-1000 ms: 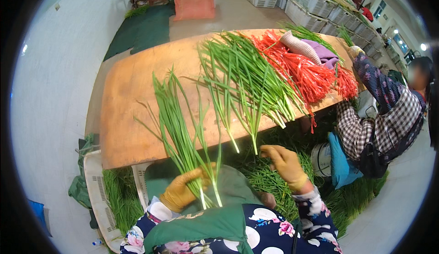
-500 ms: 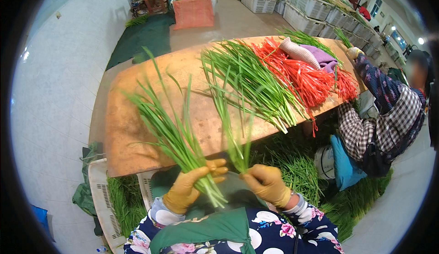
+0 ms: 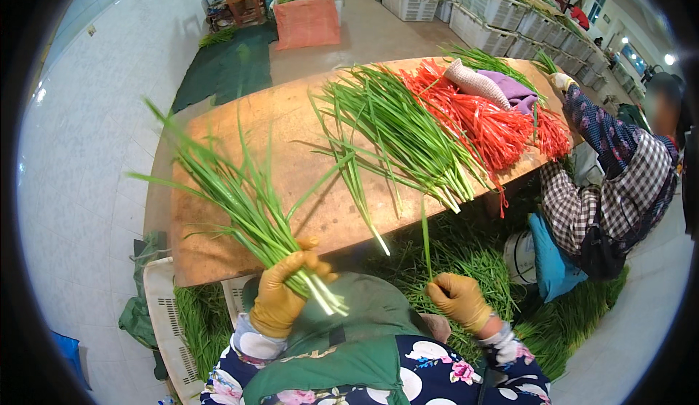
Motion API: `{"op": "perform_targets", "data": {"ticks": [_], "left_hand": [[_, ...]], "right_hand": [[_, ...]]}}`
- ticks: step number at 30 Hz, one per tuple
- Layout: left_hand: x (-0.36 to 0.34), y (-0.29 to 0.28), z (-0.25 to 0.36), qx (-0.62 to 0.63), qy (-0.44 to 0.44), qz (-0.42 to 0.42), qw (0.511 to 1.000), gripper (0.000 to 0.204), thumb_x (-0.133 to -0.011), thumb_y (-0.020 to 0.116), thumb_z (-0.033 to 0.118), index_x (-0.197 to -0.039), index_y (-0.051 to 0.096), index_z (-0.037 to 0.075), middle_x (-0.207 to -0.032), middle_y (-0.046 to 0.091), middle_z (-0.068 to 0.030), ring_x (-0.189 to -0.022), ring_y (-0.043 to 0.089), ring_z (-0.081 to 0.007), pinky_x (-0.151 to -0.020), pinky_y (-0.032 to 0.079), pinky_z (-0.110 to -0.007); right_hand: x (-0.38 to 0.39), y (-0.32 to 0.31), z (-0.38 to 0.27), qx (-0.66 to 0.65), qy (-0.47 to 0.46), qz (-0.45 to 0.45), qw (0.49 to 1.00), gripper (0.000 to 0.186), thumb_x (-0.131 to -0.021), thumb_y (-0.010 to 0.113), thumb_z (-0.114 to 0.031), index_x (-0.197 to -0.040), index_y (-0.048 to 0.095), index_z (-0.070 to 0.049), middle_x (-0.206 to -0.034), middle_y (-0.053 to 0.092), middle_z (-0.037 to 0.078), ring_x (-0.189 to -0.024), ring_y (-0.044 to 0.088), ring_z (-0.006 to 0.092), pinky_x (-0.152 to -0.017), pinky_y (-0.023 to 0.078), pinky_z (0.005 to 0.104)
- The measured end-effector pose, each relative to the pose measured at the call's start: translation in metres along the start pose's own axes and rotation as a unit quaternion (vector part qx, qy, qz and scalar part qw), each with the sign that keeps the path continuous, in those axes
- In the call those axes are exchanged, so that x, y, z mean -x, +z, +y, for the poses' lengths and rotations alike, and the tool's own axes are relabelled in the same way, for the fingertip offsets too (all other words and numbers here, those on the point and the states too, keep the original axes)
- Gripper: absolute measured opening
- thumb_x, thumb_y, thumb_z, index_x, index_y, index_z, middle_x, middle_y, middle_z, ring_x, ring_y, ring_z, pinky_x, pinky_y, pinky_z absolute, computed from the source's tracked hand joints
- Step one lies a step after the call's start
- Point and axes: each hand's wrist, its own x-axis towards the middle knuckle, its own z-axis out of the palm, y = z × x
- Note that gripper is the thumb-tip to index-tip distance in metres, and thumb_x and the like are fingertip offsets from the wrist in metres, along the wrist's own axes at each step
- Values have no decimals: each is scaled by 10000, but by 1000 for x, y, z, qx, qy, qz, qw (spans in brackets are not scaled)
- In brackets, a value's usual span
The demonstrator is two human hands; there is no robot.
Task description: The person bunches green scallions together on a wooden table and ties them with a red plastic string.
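My gloved left hand (image 3: 284,288) is closed around a bunch of garlic chives (image 3: 251,219). Its white stem ends point down toward me, and its green tips fan out over the wooden table (image 3: 218,252), blurred. Lower right of the table edge, my gloved right hand (image 3: 459,299) pinches a single thin green chive leaf (image 3: 427,241) that stands upright from the fingers. A few loose chives (image 3: 357,186) lie on the table between my hands. Beyond them rests a big pile of garlic chives (image 3: 408,128), stems toward me.
Red plastic ties (image 3: 488,128) and a purple cloth (image 3: 510,90) lie right of the pile. A co-worker in a checked apron (image 3: 633,186) sits at the right. A white crate (image 3: 162,299) stands lower left; cut greens (image 3: 473,266) heap below the table. Stacked crates (image 3: 488,8) line the back.
My left hand has tilted the bunch leftward. My right hand has moved right and down, away from the chives it was at; a few now lie on the table while it keeps one leaf.
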Motion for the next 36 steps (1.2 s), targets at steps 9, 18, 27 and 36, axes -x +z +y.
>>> {"op": "perform_targets", "data": {"ticks": [9, 18, 27, 36], "left_hand": [[3, -16, -1, 149, -51, -39, 987, 283, -1057, 528, 196, -1261, 612, 18, -664, 368, 39, -518, 339, -82, -527, 307, -256], [11, -13, -8, -2, -130, -35, 991, 620, -1033, 569, 256, -1526, 343, -44, -1548, 390, -294, -1432, 423, -402, -1175, 388, -520], [8, 22, 83, 191, -3, -177, 965, 592, -1090, 433, 169, -1623, 183, 104, -655, 363, 39, -495, 335, -51, -524, 340, -246], [-17, -10, 56, 210, -43, -86, 973, 516, -1040, 563, 158, -1506, 416, -6, -729, 359, 36, -594, 379, -69, -654, 459, -280]], "right_hand": [[-65, 20, -51, 50, -59, 75, 994, 319, -941, 682, -375, -857, 706, -68, -769, 692, 192, -727, 683, 394, -647, 537, 474], [-46, 44, -75, -166, -145, -169, 961, 263, -1001, 592, -286, -944, 687, -47, -835, 695, 195, -766, 681, 405, -685, 540, 459], [-74, -48, -42, 69, -196, 227, 951, 225, -934, 688, -277, -894, 685, -55, -836, 664, 190, -710, 648, 352, -652, 526, 459], [-139, -52, 6, 179, -45, 138, 973, 328, -888, 711, -350, -812, 681, -32, -784, 674, 202, -684, 655, 365, -625, 529, 446]]}}
